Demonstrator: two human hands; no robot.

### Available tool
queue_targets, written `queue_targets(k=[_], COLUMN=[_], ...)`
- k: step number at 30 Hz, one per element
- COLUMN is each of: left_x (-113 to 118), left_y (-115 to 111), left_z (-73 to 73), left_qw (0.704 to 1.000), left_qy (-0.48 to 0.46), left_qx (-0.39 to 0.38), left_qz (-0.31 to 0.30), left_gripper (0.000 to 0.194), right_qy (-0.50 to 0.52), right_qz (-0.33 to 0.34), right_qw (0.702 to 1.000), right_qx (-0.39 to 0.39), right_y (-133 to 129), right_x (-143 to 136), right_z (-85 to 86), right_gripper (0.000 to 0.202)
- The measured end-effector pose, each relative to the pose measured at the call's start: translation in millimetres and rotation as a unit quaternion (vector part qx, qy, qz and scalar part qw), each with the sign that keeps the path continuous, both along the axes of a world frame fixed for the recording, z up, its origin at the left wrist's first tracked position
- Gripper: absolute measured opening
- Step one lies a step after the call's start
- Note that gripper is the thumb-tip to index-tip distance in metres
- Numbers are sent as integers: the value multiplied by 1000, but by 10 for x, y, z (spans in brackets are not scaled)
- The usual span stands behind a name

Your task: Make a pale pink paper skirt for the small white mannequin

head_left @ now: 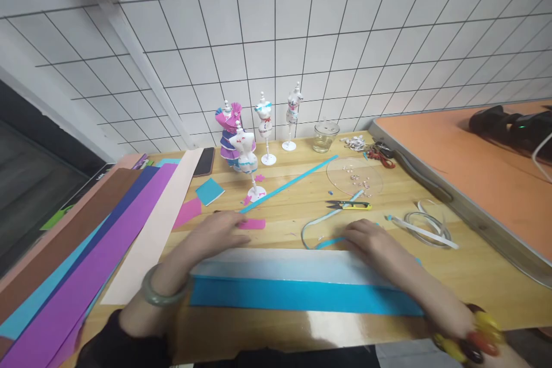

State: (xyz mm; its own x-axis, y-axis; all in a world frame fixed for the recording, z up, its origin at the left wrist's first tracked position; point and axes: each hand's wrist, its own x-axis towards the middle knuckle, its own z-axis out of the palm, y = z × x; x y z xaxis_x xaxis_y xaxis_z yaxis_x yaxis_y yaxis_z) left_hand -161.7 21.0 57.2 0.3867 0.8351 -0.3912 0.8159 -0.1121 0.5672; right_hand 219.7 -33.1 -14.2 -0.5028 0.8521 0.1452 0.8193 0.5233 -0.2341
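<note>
My left hand [219, 234], a green bangle on its wrist, hovers or rests just above the upper left of a blue sheet [297, 294], fingers stretched and apart. Near its fingertips lie a small pink piece [254, 223] and the lower end of a long blue strip [288, 184]. My right hand [366, 238] is over the sheet's upper right, fingers loosely bent and slightly smeared. Its fingertips meet a narrow blue ribbon [330, 242] that loops on the table; whether they press it cannot be told. A pale translucent band [280, 264] runs along the sheet's upper side.
Yellow-handled thread snips [356, 205] lie beyond my right hand. Small dress forms, one a white form [245, 152], stand toward the wall near a glass cup [324, 137]. Coiled ribbon [425, 229] sits at right, long coloured sheets [95, 247] at left, a phone [204, 161] behind.
</note>
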Motion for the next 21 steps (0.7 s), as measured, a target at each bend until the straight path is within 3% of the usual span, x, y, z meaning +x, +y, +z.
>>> queue_targets(k=[2,5,9,12,15,18,21], left_x=[305,651,853,876,870,902,1011], left_y=[-26,-85,-130,-128,-108,-84,-82], left_z=[-46,-202,-393,-460,-494,-527,-550], left_qw=[997,995,989,988,986,977,940], left_qy=[-3,-12,-26,-29,-67,-178,-332], left_qx=[54,65,97,107,102,66,18], left_qz=[-45,-81,-108,-111,-114,-99,-83], left_gripper=[33,38,33,32,38,66,91], right_qy=[-37,-60,-73,-53,11,108,205], right_qz=[3,-17,-102,-142,-153,-139,-111], right_qw=[999,998,992,987,985,982,971], right_qx=[-5,-14,-35,-60,-72,-70,-61], right_y=[49,102,178,224,236,207,151], right_x=[-358,-763,-1070,-1146,-1116,-1057,-1049], right_z=[39,-18,-177,-212,-112,77,266], right_gripper=[23,24,25,16,17,20,17])
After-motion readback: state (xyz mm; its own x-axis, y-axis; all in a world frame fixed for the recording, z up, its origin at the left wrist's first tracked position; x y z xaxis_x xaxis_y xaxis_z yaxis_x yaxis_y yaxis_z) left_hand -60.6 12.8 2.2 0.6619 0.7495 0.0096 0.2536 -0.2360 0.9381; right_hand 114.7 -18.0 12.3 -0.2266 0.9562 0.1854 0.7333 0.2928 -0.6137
